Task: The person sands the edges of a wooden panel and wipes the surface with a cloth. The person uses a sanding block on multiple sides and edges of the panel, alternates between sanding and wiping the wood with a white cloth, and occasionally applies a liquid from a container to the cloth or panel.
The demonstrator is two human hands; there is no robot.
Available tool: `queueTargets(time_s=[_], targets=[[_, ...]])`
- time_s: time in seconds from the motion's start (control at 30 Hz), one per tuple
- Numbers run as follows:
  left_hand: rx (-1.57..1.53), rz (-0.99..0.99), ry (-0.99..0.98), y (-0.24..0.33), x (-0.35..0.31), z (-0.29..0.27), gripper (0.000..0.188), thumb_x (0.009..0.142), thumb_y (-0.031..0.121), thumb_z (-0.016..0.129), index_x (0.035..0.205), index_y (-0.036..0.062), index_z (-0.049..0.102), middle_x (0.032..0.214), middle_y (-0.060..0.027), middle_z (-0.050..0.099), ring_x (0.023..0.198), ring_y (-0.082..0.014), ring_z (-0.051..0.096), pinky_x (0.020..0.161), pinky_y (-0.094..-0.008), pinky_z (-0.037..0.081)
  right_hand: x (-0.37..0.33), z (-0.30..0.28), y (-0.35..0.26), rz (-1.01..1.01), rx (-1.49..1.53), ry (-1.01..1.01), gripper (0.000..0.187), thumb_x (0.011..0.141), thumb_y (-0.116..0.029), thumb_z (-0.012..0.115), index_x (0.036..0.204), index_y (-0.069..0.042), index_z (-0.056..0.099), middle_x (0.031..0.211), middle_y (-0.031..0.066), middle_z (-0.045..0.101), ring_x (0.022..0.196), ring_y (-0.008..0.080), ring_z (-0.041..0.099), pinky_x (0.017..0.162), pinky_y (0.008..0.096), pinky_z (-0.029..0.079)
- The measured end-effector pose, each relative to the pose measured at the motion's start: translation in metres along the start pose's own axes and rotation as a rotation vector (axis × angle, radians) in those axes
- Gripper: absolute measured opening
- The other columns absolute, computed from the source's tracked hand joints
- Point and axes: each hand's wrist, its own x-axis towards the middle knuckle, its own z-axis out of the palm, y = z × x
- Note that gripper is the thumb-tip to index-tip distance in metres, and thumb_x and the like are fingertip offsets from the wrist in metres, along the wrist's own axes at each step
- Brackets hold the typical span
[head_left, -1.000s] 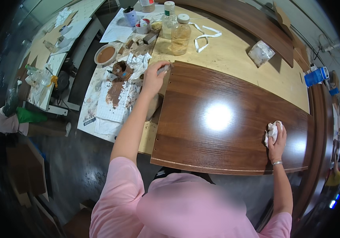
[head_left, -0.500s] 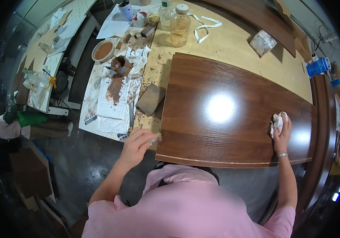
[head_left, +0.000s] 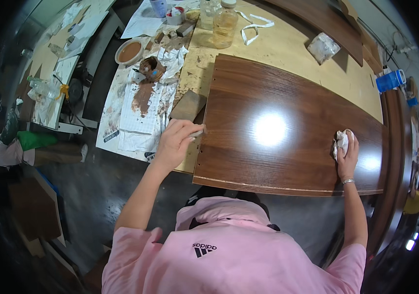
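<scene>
A dark brown wood-grain board [head_left: 292,157] lies flat in front of me, with small dark holes near its left edge. At that edge my left hand [head_left: 174,143] is closed on a small pale tool [head_left: 197,133] with a brownish tip; its exact kind is unclear. The tip touches or nearly touches the board. Toward the board's right end my right hand [head_left: 348,160] presses a crumpled white rag [head_left: 340,143] on the glossy surface, fingers curled round it. Just beyond my left hand sits a brown rectangular block [head_left: 188,106], partly against the board.
Left of the board, stained paper holds a tub of brown paste [head_left: 130,52], a brown-smeared cup [head_left: 151,68] and crumpled white cloth [head_left: 170,62]. Behind stand a bottle of yellowish liquid [head_left: 224,27], a white strip [head_left: 254,28] and a wrapped block [head_left: 323,48]. A person [head_left: 9,147] is far left.
My left hand has moved away from me along the board's left edge, still holding the small tool. My right hand stays on the rag. The whole view has shifted slightly.
</scene>
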Motion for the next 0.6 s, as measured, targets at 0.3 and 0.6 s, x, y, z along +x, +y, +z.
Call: queueTargets(time_s=[0.3, 0.6], targets=[[-0.119, -0.087, 0.051, -0.009, 0.026, 0.005, 0.027, 0.081, -0.001, 0.064, 0.106, 0.0059, 0.070, 0.104, -0.0107, 0.068, 0.099, -0.0304, 0.061, 0.090, -0.0390, 0.047, 0.003, 0.001, -0.002, -0.030, -0.003, 0.003, 0.059, 0.085, -0.016, 0.057, 0.143, -0.011, 0.047, 0.142, 0.0198, 0.045, 0.129, 0.0399, 0.045, 0.110, 0.0457, 0.036], [-0.156, -0.155, -0.036, 0.015, -0.039, -0.006, 0.029, 0.080, -0.004, 0.066, 0.107, 0.0059, 0.071, 0.100, -0.0115, 0.068, 0.094, -0.0299, 0.062, 0.085, -0.0375, 0.049, 0.001, 0.002, 0.000, -0.031, -0.012, 0.011, 0.059, 0.086, -0.015, 0.059, 0.144, -0.014, 0.047, 0.142, 0.0189, 0.045, 0.128, 0.0390, 0.046, 0.108, 0.0451, 0.038]])
